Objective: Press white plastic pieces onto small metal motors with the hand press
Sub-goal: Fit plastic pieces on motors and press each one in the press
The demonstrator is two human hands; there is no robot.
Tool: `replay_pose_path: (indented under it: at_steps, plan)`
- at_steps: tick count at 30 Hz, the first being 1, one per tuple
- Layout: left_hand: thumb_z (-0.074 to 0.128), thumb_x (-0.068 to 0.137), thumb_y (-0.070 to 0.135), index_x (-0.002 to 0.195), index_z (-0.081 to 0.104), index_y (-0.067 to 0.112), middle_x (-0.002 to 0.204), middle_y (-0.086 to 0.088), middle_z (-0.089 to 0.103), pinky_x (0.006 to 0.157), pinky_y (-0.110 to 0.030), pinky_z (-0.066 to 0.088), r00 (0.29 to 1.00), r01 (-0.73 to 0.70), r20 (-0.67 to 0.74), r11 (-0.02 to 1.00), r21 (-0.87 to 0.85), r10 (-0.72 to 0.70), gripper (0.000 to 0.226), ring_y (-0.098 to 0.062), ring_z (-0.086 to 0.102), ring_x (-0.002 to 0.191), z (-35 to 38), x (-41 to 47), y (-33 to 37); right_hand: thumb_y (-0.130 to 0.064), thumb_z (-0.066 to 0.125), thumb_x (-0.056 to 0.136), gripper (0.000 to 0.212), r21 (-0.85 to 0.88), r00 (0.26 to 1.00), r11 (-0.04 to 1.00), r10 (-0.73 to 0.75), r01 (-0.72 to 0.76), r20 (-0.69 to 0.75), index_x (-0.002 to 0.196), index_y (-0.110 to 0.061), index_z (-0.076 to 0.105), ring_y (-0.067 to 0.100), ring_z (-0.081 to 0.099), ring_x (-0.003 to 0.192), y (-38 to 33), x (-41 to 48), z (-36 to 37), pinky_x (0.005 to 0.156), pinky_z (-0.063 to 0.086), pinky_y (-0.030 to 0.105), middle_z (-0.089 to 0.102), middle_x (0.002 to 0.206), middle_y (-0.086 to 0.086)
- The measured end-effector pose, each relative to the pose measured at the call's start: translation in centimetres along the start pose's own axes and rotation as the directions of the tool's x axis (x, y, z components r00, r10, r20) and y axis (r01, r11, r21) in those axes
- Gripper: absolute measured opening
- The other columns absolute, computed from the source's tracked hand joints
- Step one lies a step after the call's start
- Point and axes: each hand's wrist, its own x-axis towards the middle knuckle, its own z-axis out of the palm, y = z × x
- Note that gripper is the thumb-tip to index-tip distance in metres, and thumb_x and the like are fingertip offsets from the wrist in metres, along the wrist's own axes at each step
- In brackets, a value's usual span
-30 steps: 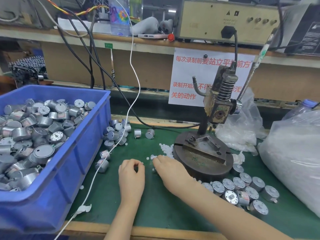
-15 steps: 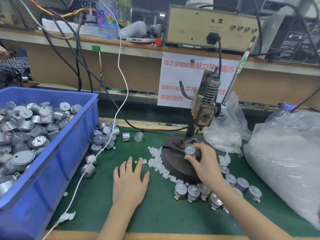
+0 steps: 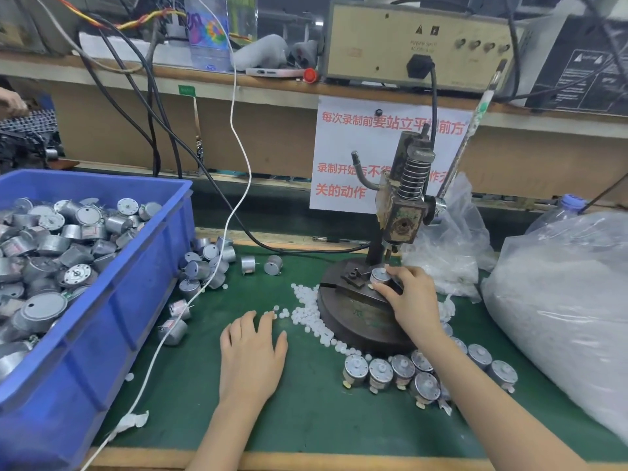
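Observation:
The hand press [image 3: 401, 212] stands on a round metal base [image 3: 353, 321] at the centre right of the green mat. My right hand [image 3: 411, 300] grips a small metal motor [image 3: 380, 275] that sits on the base's fixture, under the ram. My left hand [image 3: 251, 351] lies flat on the mat with straight fingers, fingertips beside a scatter of white plastic pieces [image 3: 306, 311]. A row of motors with white pieces fitted [image 3: 401, 370] lies in front of the base.
A blue bin [image 3: 112, 317] full of motors fills the left. Loose motors [image 3: 207, 263] lie beside it. A white cable [image 3: 190, 300] crosses the mat. Clear plastic bags [image 3: 560, 300] of white pieces stand at the right. A shelf with a power unit [image 3: 418, 42] runs behind.
My right hand left the white pieces and set a motor on the press fixture, where it still holds it. My left hand flattened onto the mat.

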Motion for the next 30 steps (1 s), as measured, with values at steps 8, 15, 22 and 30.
replay_pose_path:
  at_steps: [8,15,22,30]
  plan:
    - [0.05,0.092,0.034,0.129,0.051,0.014,0.126,-0.008,0.051,0.104,-0.038,0.026,0.999,0.003,-0.032,1.0,-0.016,-0.003,0.042,-0.027,0.044,0.119,-0.1,-0.1,0.0,-0.012,0.051,0.091,0.063,0.505,0.978,0.837,0.191,-0.209,0.087,0.147,-0.018,0.023,0.026,0.043,0.126,-0.6,1.8,-3.9,0.1,0.037,0.037,0.039,0.143,0.004]
    - [0.041,0.094,0.036,0.127,0.049,0.024,0.127,0.0,0.047,0.104,-0.03,0.02,0.999,0.026,-0.028,0.998,-0.058,-0.028,0.035,-0.02,0.038,0.121,-0.2,0.0,-0.2,-0.003,0.045,0.09,0.027,0.829,0.971,0.514,0.191,-0.221,0.141,0.117,-0.008,0.047,0.016,0.051,0.102,-6.0,8.6,-12.2,0.092,0.043,0.031,0.056,0.098,0.001]
    - [0.048,0.093,0.033,0.128,0.05,0.016,0.125,-0.004,0.05,0.103,-0.032,0.024,0.998,0.049,-0.028,0.992,-0.114,-0.053,0.039,-0.023,0.041,0.12,-0.5,0.0,-0.1,-0.016,0.052,0.081,0.006,0.909,0.941,0.374,0.199,0.187,-0.275,0.079,-0.018,0.047,0.004,0.054,0.064,-8.0,5.5,-15.7,0.08,0.047,0.024,0.051,0.065,-0.012]
    - [0.056,0.089,0.021,0.114,0.061,0.007,0.112,-0.011,0.056,0.094,-0.037,0.032,0.994,0.083,-0.063,0.984,-0.156,-0.094,0.028,-0.03,0.047,0.107,-0.5,-0.2,-0.3,-0.013,0.047,0.084,0.012,0.861,0.934,0.426,0.088,0.28,-0.347,0.075,-0.02,0.043,0.008,0.061,0.073,-6.7,2.3,-14.5,0.095,0.048,0.033,0.055,0.059,-0.014]
